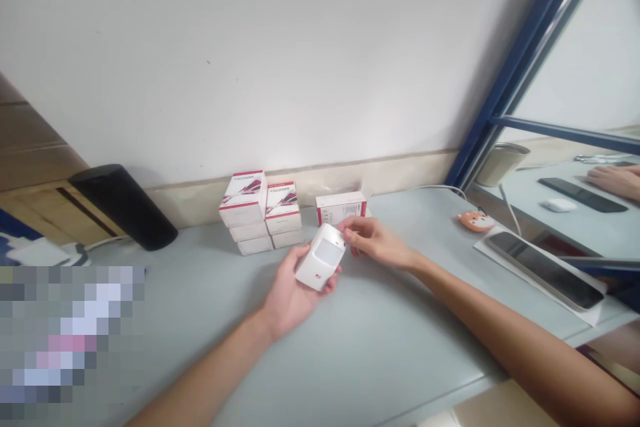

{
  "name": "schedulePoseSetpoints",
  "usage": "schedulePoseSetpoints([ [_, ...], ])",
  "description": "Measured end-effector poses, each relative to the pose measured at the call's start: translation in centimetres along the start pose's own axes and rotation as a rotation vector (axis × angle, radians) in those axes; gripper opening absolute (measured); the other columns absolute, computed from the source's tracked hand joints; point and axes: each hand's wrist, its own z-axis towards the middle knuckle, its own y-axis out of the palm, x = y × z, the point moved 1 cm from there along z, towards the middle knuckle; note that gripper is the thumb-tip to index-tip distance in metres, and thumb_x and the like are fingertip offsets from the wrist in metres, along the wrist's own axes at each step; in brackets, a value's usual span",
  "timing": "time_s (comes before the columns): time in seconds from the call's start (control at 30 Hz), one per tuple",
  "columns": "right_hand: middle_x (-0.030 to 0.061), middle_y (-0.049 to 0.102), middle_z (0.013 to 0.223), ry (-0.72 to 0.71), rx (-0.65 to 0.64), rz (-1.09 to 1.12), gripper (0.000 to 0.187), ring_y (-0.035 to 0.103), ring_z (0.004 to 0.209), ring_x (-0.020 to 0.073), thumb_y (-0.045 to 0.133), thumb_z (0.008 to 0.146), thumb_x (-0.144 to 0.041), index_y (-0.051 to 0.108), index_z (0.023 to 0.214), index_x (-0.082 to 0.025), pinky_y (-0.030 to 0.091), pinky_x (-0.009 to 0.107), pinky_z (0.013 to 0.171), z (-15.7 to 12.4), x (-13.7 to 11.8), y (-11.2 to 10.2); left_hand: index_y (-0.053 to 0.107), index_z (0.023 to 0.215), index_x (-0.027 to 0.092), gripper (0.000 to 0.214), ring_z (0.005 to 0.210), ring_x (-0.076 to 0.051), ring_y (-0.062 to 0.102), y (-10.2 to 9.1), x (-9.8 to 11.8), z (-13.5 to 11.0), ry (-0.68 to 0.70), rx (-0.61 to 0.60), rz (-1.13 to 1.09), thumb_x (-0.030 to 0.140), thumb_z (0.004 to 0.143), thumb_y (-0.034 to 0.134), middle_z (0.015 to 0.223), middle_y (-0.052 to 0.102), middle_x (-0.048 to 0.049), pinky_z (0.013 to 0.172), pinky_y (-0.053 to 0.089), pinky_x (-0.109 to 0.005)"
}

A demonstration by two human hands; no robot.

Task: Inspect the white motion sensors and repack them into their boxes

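Note:
A white motion sensor [320, 259] with a pale window and a small red mark lies tilted in my left hand [293, 297]. The fingers and thumb of that hand wrap around its sides. At the sensor's upper right end, my right hand [370, 240] has its thumb and fingers pinched together. Whether something small is between those fingertips is too fine to make out. Just behind the hands stands a white and red box [342, 205]. To its left are stacked white and red boxes [243, 200] of the same look.
A black cylinder [125, 207] leans at the back left of the grey table [210, 320]. On the right lie a dark phone [545, 268] on a white sheet and an orange animal-faced item [475, 220]. Beyond a blue frame [500, 80], another person's hand [615, 180] shows. The lower left is pixelated.

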Motion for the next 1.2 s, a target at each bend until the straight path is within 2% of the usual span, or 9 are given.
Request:
schedulePoseSetpoints([
  [0.07, 0.0055, 0.068, 0.111, -0.022, -0.055, 0.022, 0.045, 0.062, 0.074, 0.0134, 0.063, 0.098, -0.055, 0.064, 0.130, -0.023, 0.052, 0.028, 0.068, -0.1, -0.2, 0.5, 0.068, 0.117, 0.011, 0.032, 0.080, -0.023, 0.068, -0.1, -0.1, 0.1, 0.042, -0.024, 0.029, 0.033, 0.097, 0.059, 0.094, 0.072, -0.0145, 0.068, 0.051, -0.031],
  [0.17, 0.0064, 0.069, 0.120, -0.087, -0.075, -0.043, 0.046, 0.065, 0.089, 0.0175, 0.066, 0.097, -0.051, 0.062, 0.134, -0.025, 0.055, 0.032, 0.080, 0.0, -0.3, 0.7, 0.066, 0.126, 0.015, 0.034, 0.079, -0.022, 0.067, -0.3, -0.5, 0.1, 0.101, -0.090, 0.125, 0.036, 0.098, 0.062, 0.098, 0.073, -0.0125, 0.072, 0.051, -0.032],
  [0.3, 0.0074, 0.067, 0.126, -0.202, 0.170, -0.321, 0.035, 0.066, 0.097, 0.0199, 0.061, 0.100, -0.045, 0.067, 0.129, -0.027, 0.054, 0.035, 0.084, 0.1, -0.7, -0.9, 0.066, 0.126, 0.014, 0.037, 0.078, -0.020, 0.067, -0.3, -0.9, 0.0, 0.089, -0.056, 0.162, 0.040, 0.099, 0.063, 0.097, 0.073, -0.0137, 0.074, 0.051, -0.031],
  [0.4, 0.0083, 0.069, 0.119, -0.275, 0.369, -0.546, 0.027, 0.066, 0.099, 0.0223, 0.054, 0.104, -0.043, 0.074, 0.111, -0.026, 0.054, 0.038, 0.086, -0.1, -1.3, -2.5, 0.067, 0.122, 0.011, 0.037, 0.077, -0.022, 0.068, 0.2, -0.9, -0.2, 0.131, 0.001, 0.127, 0.039, 0.100, 0.058, 0.098, 0.074, -0.0166, 0.072, 0.052, -0.032],
  [0.5, 0.0090, 0.071, 0.124, -0.314, 0.448, -0.728, 0.031, 0.063, 0.116, 0.0273, 0.051, 0.106, -0.043, 0.075, 0.096, -0.026, 0.052, 0.043, 0.097, 0.1, -1.6, -3.1, 0.066, 0.127, 0.012, 0.039, 0.078, -0.024, 0.071, 0.6, -0.7, -0.6, 0.208, 0.032, 0.111, 0.038, 0.101, 0.053, 0.103, 0.076, -0.0184, 0.072, 0.054, -0.034],
  [0.63, 0.0097, 0.068, 0.136, -0.235, 0.360, -0.925, 0.036, 0.057, 0.128, 0.0284, 0.043, 0.109, -0.039, 0.075, 0.105, -0.023, 0.046, 0.046, 0.108, 2.5, -1.9, -2.9, 0.067, 0.125, 0.012, 0.037, 0.076, -0.024, 0.073, 0.7, 0.3, -1.0, 0.332, 0.020, 0.096, 0.037, 0.101, 0.054, 0.105, 0.078, -0.0171, 0.070, 0.057, -0.035],
  [0.77, 0.0111, 0.063, 0.148, -0.158, 0.266, -1.006, 0.040, 0.046, 0.143, 0.0306, 0.040, 0.110, -0.039, 0.075, 0.115, -0.020, 0.035, 0.049, 0.119, 6.4, -2.3, -3.0, 0.069, 0.120, 0.013, 0.029, 0.090, -0.028, 0.076, 1.0, 1.8, -1.4, 0.413, 0.047, -0.003, 0.027, 0.098, 0.056, 0.110, 0.078, -0.0152, 0.062, 0.059, -0.034],
  [0.93, 0.0121, 0.075, 0.128, -0.093, 0.169, -1.053, 0.049, 0.055, 0.133, 0.0296, 0.035, 0.111, -0.043, 0.077, 0.103, -0.020, 0.037, 0.046, 0.113, 9.1, -2.3, -2.8, 0.069, 0.118, 0.011, 0.028, 0.087, -0.027, 0.077, 1.4, 2.6, -1.7, 0.427, 0.082, -0.050, 0.023, 0.097, 0.055, 0.106, 0.078, -0.0140, 0.057, 0.059, -0.032],
  [1.2, 0.0136, 0.071, 0.136, 0.003, 0.263, -1.053, 0.042, 0.059, 0.129, 0.0289, 0.038, 0.109, -0.040, 0.069, 0.128, -0.020, 0.037, 0.043, 0.111, 9.7, -0.7, -1.6, 0.070, 0.118, 0.013, 0.029, 0.086, -0.028, 0.077, 1.4, 2.6, -2.0, 0.412, 0.042, -0.061, 0.027, 0.097, 0.056, 0.102, 0.078, -0.0152, 0.055, 0.059, -0.032],
])
